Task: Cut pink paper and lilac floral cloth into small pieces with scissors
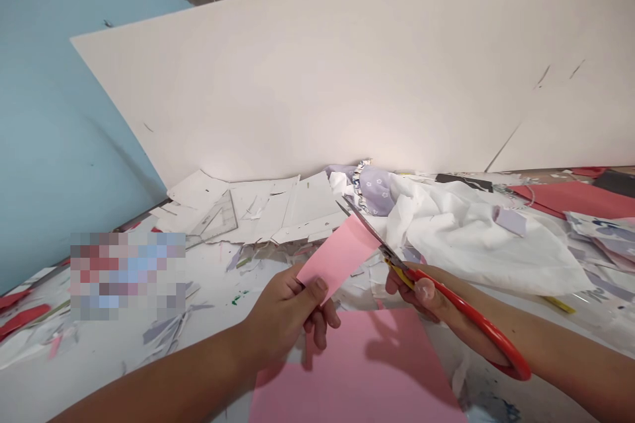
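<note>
Between the thumb and fingers of my left hand (292, 310) is a strip of pink paper (340, 254), tilted up to the right. My right hand (421, 291) grips a pair of scissors (476, 317) with red and yellow handles. The scissor blades are parted a little and lie at the far end of the strip, pointing up and left. Beneath both hands a larger sheet of pink paper (362, 370) rests on the table, with their shadows on it.
A white partition board (317, 79) stands behind the table. White cloth (476, 231) is bunched at the right, near red paper (575, 199). White card (312, 201) and a clear set square (218, 218) lie at the back left. Paper scraps (169, 327) litter the tabletop.
</note>
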`<state>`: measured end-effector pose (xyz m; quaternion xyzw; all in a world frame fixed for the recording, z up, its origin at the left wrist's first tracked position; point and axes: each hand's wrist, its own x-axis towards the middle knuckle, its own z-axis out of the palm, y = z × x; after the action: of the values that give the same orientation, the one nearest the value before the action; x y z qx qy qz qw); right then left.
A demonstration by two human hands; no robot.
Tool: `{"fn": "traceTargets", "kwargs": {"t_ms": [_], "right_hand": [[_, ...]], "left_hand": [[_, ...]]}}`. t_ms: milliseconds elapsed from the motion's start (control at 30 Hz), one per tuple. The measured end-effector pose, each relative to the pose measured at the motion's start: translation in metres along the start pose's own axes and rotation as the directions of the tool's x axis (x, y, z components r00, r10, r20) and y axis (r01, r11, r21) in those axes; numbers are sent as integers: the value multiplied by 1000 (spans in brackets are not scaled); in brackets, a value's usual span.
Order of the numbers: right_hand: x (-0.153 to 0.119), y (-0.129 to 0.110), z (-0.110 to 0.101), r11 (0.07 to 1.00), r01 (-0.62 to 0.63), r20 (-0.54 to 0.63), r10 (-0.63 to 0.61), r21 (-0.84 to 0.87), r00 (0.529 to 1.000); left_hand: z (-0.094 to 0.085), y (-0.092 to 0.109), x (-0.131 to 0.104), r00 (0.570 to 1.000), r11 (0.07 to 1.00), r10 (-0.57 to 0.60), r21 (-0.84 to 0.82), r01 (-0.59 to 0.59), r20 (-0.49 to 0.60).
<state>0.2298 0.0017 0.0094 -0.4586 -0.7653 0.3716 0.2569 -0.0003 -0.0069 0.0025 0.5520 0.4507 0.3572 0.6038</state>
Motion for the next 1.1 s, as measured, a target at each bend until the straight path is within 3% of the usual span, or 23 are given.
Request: {"fn": "traceTargets", "kwargs": {"t_ms": [133,400,1100], "right_hand": [[0,-6,0,997,-60,35,58,48,998],[2,3,0,998,-28,58,26,47,998],[3,-1,1,999,-41,47,43,-35,998]], "left_hand": [[0,-1,-1,1000,1000,2,-5,-1,11],[0,0,0,1000,1000,-11,-21,12,20],[1,-1,-1,1000,1000,-15,-15,15,-15]]}}
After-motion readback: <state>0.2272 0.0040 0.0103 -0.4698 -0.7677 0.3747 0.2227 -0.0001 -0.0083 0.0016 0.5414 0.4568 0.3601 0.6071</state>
